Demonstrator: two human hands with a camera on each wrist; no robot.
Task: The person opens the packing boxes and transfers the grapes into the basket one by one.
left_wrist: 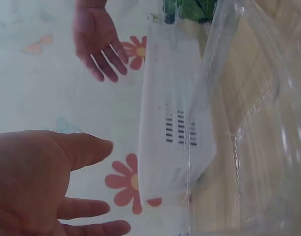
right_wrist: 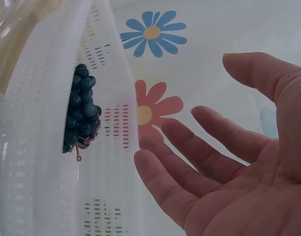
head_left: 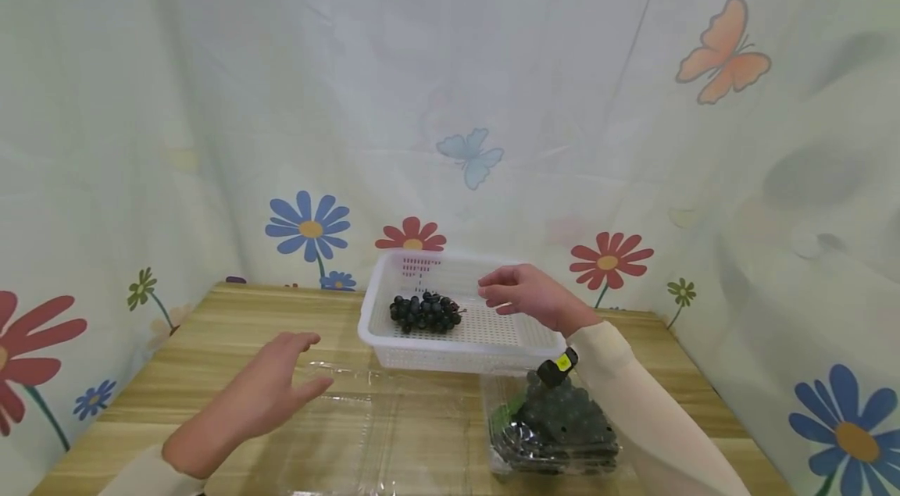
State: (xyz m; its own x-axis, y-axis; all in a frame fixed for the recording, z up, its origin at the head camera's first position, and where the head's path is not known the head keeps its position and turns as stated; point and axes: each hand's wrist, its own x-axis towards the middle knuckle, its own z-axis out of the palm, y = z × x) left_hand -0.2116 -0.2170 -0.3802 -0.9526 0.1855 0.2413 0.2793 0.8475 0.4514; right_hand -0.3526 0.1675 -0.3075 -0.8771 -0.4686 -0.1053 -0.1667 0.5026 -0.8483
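Note:
A bunch of dark grapes (head_left: pixel 426 313) lies in the left half of a white perforated plastic basket (head_left: pixel 436 359). My right hand (head_left: pixel 530 294) hovers over the basket's right part, fingers spread and holding nothing; the right wrist view shows its palm (right_wrist: pixel 243 196) apart from the grapes (right_wrist: pixel 82 108). To the left of the basket, my left hand (head_left: pixel 263 387) is in the air with thumb and fingers apart, nothing in it. Beside it on the table lies a clear plastic clamshell box (head_left: pixel 380 433), opened out. Another clear box (head_left: pixel 551 433) with dark grapes and some green stands below my right forearm.
The wood-grain table (head_left: pixel 281 312) carries all of these. A pale curtain (head_left: pixel 450 74) printed with flowers and butterflies hangs close behind the basket and along both sides. A black band with a yellow mark (head_left: pixel 560 365) is on my right wrist.

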